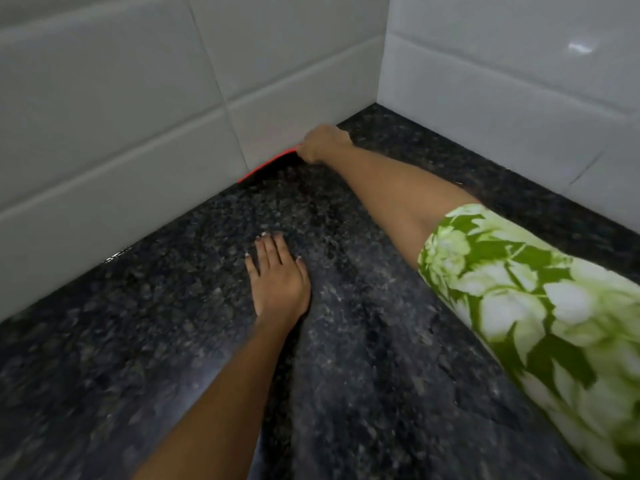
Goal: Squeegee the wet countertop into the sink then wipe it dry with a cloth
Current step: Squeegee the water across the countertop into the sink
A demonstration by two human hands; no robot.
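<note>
While the left hand (280, 276) is lying flat with fingers spread on the dark speckled countertop (363, 358), the right hand (323, 143) is reaching far back — fist clenched around the red squeegee (266, 165), its edge lying along the wall tiles (138, 116).
</note>
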